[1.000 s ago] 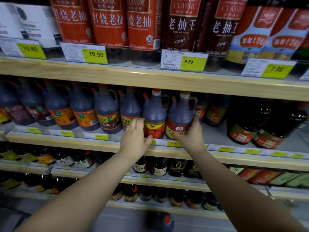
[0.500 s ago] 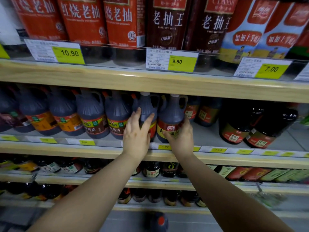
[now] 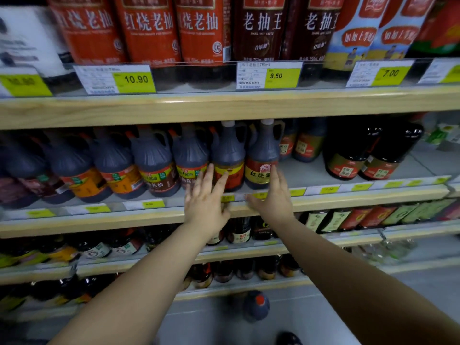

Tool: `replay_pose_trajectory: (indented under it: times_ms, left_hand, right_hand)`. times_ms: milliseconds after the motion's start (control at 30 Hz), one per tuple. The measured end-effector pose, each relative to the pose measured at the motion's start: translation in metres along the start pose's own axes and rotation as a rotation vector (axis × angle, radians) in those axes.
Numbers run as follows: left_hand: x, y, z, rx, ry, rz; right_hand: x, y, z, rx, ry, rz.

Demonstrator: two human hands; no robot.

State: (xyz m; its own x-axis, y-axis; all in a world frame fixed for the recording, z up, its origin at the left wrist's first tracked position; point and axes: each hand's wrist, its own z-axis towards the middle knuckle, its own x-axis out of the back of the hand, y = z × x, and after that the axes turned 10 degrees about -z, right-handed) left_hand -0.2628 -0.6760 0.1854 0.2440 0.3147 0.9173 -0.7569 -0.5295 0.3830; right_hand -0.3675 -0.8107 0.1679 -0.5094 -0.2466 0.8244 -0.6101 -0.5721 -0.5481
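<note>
Both targets sit at the front of the middle shelf (image 3: pixel 348 195), touching side by side: yellow-banded jug (image 3: pixel 227 150) on the left, red-label jug (image 3: pixel 261 148) on the right. My left hand (image 3: pixel 206 197) is flat and spread, fingertips (image 3: pixel 210 169) on the yellow-banded jug's label and gripping nothing. My right hand (image 3: pixel 272 195) is also flat, its fingers (image 3: pixel 273 170) laid along the red-label jug's right flank with the thumb out over the price strip (image 3: pixel 323 189). No curl on either hand, so this is pushing or squaring up, not a hold. Handling call: both jugs look full of dark sauce, so expect real weight. The bodies look like rigid moulded plastic, though blur leaves me unsure. The walls and labels are glossy, so a flat palm will slip. To lift, I'd hook the handle loop (image 3: pixel 280 129) by the neck and put the other palm under the base. To slide, push low on the body, since a high push tips a tall jug. Blind spots: the hands cover the lower labels and the base line, so I can't confirm the feet sit fully on the board. The rows behind are in shadow. The floor bottle (image 3: pixel 256 306) below is smeared, and a dark shape is cut off at the bottom edge.
</note>
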Motion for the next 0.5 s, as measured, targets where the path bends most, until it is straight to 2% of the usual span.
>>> replay_pose_trajectory:
  times_ms: [100,200,367,500]
  left_hand:
    - [0.011,-0.024,-0.033,0.081,-0.136,0.015]
    - [0.026,-0.044,-0.069,0.163,-0.202,0.042]
    - [0.032,-0.066,-0.143,0.424,-0.196,0.067]
    - [0.031,-0.070,-0.210,0.674,-0.166,0.038]
  right_hand:
    - [-0.009,-0.017,-0.031,0.046,-0.087,-0.056]
    - [-0.017,-0.038,-0.059,0.121,-0.228,-0.100]
    - [-0.031,-0.067,-0.094,0.328,-0.478,-0.208]
    - [-0.041,-0.086,-0.119,0.554,-0.600,-0.293]
